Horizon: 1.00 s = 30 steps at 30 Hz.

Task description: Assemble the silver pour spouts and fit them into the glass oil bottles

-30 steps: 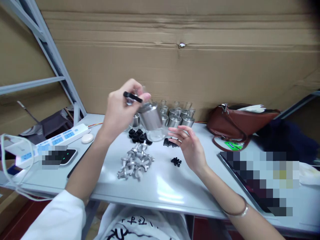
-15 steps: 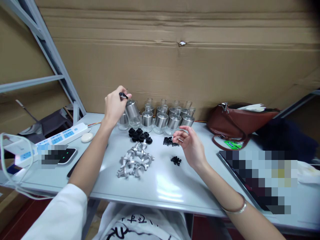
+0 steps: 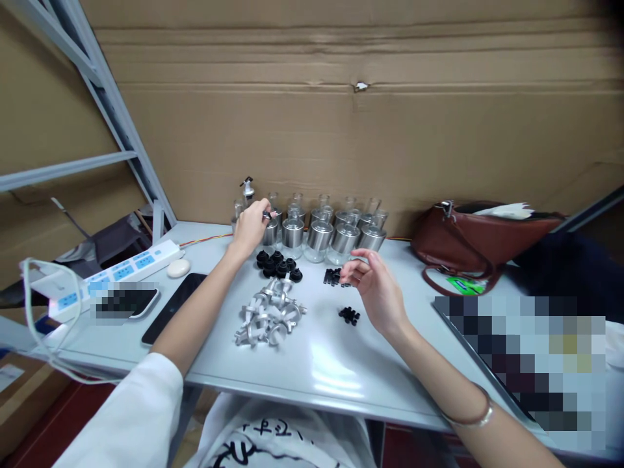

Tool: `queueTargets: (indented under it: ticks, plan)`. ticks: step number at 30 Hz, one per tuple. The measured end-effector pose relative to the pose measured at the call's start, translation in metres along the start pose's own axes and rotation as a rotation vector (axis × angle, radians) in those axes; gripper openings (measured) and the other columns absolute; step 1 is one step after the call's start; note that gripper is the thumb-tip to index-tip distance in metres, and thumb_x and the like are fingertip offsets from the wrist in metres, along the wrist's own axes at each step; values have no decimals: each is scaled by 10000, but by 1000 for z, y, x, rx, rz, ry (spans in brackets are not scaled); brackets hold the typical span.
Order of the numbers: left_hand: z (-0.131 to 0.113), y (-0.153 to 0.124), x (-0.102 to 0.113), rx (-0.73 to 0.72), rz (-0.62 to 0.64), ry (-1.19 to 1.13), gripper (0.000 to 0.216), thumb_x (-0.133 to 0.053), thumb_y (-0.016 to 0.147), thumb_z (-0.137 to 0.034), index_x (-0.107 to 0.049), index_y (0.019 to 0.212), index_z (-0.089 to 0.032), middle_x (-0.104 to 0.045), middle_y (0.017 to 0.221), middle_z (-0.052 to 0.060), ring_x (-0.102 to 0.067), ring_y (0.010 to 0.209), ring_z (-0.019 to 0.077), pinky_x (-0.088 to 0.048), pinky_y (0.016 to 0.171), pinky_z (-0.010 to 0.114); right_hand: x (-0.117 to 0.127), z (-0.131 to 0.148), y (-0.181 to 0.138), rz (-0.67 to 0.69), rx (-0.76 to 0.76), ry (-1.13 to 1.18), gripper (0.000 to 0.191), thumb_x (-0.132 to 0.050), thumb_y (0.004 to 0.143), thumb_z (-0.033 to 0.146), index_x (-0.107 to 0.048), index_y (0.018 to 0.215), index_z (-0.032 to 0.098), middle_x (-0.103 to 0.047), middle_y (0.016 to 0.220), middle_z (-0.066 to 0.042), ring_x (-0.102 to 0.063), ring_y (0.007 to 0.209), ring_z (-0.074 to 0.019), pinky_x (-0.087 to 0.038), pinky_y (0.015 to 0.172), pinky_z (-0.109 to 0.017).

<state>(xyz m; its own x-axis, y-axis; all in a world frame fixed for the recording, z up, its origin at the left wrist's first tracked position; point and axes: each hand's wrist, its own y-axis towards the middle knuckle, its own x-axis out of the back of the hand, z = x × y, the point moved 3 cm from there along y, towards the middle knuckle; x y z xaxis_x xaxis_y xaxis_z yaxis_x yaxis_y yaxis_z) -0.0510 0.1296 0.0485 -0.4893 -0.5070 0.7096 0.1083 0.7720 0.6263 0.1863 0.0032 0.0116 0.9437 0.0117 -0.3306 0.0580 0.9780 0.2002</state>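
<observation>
My left hand (image 3: 251, 229) is closed around a small black piece (image 3: 266, 214) that shows between the fingers. It is at the top of a glass bottle with a steel band (image 3: 270, 235), whose neck it hides; I cannot tell whether the piece is joined to it. Just behind stands a bottle topped by a silver pourer (image 3: 248, 190) with a black lever. My right hand (image 3: 377, 296) hovers with loosely curled fingers apart, nothing visible in it. Beside its fingertips are short black tubes (image 3: 332, 277); below lie small black caps (image 3: 350, 316).
More steel-banded bottles (image 3: 320, 237) stand in two rows. Black stoppers (image 3: 277, 265) and silver pourer parts (image 3: 270, 315) lie in piles before them. A power strip (image 3: 121, 272) and phone (image 3: 174, 309) are at left, a brown handbag (image 3: 468, 234) and blurred tablet (image 3: 511, 364) at right.
The bottle at my left hand was raised and tilted; now it stands upright in the front row. That hand has moved right and down, uncovering the bottle with the pourer. My right hand stays nearly still.
</observation>
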Motion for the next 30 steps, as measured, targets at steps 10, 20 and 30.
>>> queueTargets:
  ticks: [10, 20, 30]
  plan:
    - [-4, 4, 3, -72, -20, -136, 256, -599, 805, -178, -567, 1055, -135, -592, 1200, 124, -554, 1114, 222, -416, 968, 334, -1, -1, -1, 43, 25, -90, 289, -519, 812, 495, -522, 865, 211, -616, 582, 19, -553, 531, -134, -455, 586, -286]
    - [-99, -42, 46, 172, 507, -789, 93, -523, 801, -242, -506, 876, -191, -485, 480, -80, -420, 369, 76, -334, 415, 187, -4, 1, -5, 98, 313, -427, 185, -555, 859, 387, -555, 871, 202, -631, 642, 8, -583, 566, -121, -484, 583, -254]
    - [-112, -92, 4, 282, 805, -1195, 259, -504, 705, -112, -360, 896, -209, -478, 428, -119, -372, 350, 54, -261, 396, 164, -23, 9, -9, 215, 768, -989, 179, -457, 917, 306, -585, 935, 182, -681, 720, -34, -625, 594, -142, -497, 567, -244]
